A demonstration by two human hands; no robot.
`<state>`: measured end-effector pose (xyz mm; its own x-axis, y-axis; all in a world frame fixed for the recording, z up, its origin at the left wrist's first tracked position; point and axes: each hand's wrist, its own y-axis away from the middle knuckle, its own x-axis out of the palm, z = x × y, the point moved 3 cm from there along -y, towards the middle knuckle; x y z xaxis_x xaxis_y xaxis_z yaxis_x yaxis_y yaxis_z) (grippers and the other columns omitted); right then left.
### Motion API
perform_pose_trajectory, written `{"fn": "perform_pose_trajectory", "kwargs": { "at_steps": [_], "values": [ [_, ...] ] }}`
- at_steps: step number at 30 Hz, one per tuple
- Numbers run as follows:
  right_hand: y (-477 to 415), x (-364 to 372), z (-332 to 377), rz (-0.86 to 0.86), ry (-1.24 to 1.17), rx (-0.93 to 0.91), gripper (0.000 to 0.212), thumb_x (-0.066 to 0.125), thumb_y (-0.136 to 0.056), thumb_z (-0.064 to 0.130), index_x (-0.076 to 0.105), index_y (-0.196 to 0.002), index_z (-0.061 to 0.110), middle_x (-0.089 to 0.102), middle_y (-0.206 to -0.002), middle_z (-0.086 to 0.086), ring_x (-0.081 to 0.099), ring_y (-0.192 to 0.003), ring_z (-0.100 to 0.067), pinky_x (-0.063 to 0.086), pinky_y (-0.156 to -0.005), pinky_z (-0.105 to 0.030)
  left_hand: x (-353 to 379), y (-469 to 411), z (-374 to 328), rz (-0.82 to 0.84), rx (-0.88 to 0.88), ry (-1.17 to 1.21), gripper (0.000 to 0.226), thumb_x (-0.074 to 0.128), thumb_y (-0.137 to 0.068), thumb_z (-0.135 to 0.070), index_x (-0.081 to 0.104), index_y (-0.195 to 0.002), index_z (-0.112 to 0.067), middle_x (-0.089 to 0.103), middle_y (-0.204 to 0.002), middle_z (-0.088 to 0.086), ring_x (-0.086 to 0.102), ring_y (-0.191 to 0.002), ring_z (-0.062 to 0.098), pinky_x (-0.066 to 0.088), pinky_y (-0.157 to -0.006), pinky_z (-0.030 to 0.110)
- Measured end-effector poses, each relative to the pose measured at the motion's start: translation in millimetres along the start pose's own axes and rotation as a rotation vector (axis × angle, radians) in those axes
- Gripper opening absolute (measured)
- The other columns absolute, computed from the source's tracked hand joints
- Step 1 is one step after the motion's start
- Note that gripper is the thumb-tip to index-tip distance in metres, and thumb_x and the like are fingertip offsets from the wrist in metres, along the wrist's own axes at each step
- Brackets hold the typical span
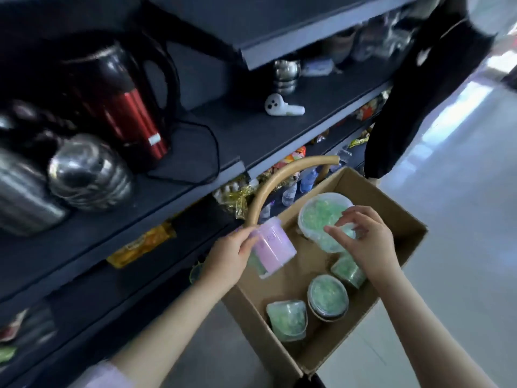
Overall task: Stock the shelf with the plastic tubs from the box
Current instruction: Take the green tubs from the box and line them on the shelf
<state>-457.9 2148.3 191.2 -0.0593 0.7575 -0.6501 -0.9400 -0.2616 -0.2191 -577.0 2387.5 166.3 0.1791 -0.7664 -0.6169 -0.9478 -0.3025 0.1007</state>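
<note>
Over cardboard box, green tub beneath right fingers

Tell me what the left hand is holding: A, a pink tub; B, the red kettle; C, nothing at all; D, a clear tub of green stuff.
A: the left hand grips the pink tub at the rim of the box, while the right hand holds the green-filled tub.

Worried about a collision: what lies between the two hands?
In the head view: the pink tub the left hand grips, a strip of bare box floor, then the clear tub the right hand holds.
</note>
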Motion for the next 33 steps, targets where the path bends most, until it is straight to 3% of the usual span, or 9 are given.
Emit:
{"fn": "perform_pose_trajectory", "kwargs": {
  "at_steps": [3, 6, 9, 12, 15, 17, 22, 27, 33],
  "values": [
    [11.7, -32.3, 91.3, -0.062, -0.001, -0.109, 0.022, 0.083, -0.072, 0.028, 0.07, -0.08, 0.012, 0.06, -0.098, 0.005, 0.054, -0.086, -0.008, 0.039, -0.07, -0.009, -95.5, 35.4, -43.1, -0.118, 0.109, -0.017, 0.031, 0.052, -0.097, -0.027, 0.062, -0.125, -0.021, 0.063, -0.113, -0.015, 0.058, -0.104, 0.004, 0.036, -0.078, 0.003],
    [20.9, -54.2, 178.2, -0.101, -0.052, -0.216, 0.019, 0.082, -0.073, 0.032, 0.068, -0.079, 0.02, 0.058, -0.097, 0.009, 0.052, -0.086, 0.002, 0.037, -0.07, -0.004, -188.7, 72.2, -81.8, -0.248, 0.202, -0.064, 0.029, 0.052, -0.097, -0.026, 0.064, -0.123, -0.022, 0.064, -0.112, -0.014, 0.056, -0.101, 0.0, 0.036, -0.079, 0.006],
    [19.5, -68.7, 261.2, -0.106, -0.168, -0.275, 0.019, 0.081, -0.071, 0.039, 0.065, -0.075, 0.03, 0.059, -0.097, 0.014, 0.054, -0.089, 0.005, 0.038, -0.07, -0.007, -270.7, 108.7, -114.3, -0.378, 0.272, -0.091, 0.028, 0.054, -0.096, -0.023, 0.065, -0.122, -0.022, 0.063, -0.107, -0.014, 0.051, -0.096, -0.008, 0.031, -0.077, -0.003],
    [10.9, -82.8, 341.6, -0.091, -0.282, -0.369, 0.018, 0.079, -0.07, 0.044, 0.064, -0.073, 0.034, 0.06, -0.095, 0.017, 0.056, -0.084, 0.001, 0.04, -0.069, -0.007, -338.1, 141.9, -138.3, -0.492, 0.331, -0.159, 0.028, 0.056, -0.095, -0.024, 0.066, -0.121, -0.023, 0.064, -0.113, -0.015, 0.057, -0.103, -0.001, 0.034, -0.082, 0.003],
    [0.3, -88.6, 412.9, -0.058, -0.424, -0.463, 0.018, 0.081, -0.07, 0.041, 0.067, -0.072, 0.03, 0.062, -0.094, 0.017, 0.058, -0.081, -0.002, 0.045, -0.07, -0.01, -391.0, 171.4, -151.2, -0.585, 0.359, -0.161, 0.028, 0.056, -0.094, -0.029, 0.064, -0.121, -0.032, 0.06, -0.11, -0.026, 0.057, -0.104, -0.006, 0.036, -0.084, 0.001],
    [-5.7, -83.9, 450.7, -0.026, -0.518, -0.493, 0.018, 0.082, -0.07, 0.037, 0.068, -0.073, 0.026, 0.063, -0.095, 0.015, 0.058, -0.078, -0.002, 0.046, -0.072, -0.013, -419.4, 187.6, -153.7, -0.68, 0.366, -0.198, 0.029, 0.056, -0.094, -0.032, 0.062, -0.122, -0.036, 0.061, -0.112, -0.025, 0.058, -0.104, -0.003, 0.043, -0.088, 0.013],
    [-28.2, -42.1, 517.1, 0.121, -0.579, -0.546, 0.021, 0.082, -0.07, 0.039, 0.068, -0.074, 0.024, 0.063, -0.097, 0.015, 0.061, -0.08, -0.008, 0.051, -0.076, -0.022, -477.7, 201.6, -141.4, -0.902, 0.333, -0.404, 0.034, 0.053, -0.093, -0.037, 0.054, -0.126, -0.041, 0.068, -0.115, -0.009, 0.063, -0.098, 0.014, 0.052, -0.08, 0.034],
    [-65.2, 21.3, 543.9, 0.249, -0.528, -0.528, 0.023, 0.082, -0.071, 0.039, 0.066, -0.074, 0.022, 0.063, -0.096, 0.009, 0.06, -0.083, -0.015, 0.05, -0.08, -0.025, -508.3, 168.8, -108.3, -0.977, 0.252, -0.534, 0.032, 0.059, -0.092, -0.024, 0.062, -0.124, -0.026, 0.061, -0.128, -0.007, 0.054, -0.119, 0.013, 0.046, -0.094, 0.034],
    [-123.0, 73.6, 553.7, 0.513, -0.635, -0.496, 0.007, 0.074, -0.082, 0.026, 0.068, -0.082, 0.021, 0.067, -0.103, 0.012, 0.062, -0.096, -0.009, 0.045, -0.079, -0.011, -526.4, 123.1, -78.0, -0.993, 0.247, -0.628, 0.028, 0.065, -0.088, -0.018, 0.068, -0.116, -0.019, 0.067, -0.119, -0.005, 0.057, -0.114, 0.014, 0.047, -0.096, 0.033]
  ]
}}
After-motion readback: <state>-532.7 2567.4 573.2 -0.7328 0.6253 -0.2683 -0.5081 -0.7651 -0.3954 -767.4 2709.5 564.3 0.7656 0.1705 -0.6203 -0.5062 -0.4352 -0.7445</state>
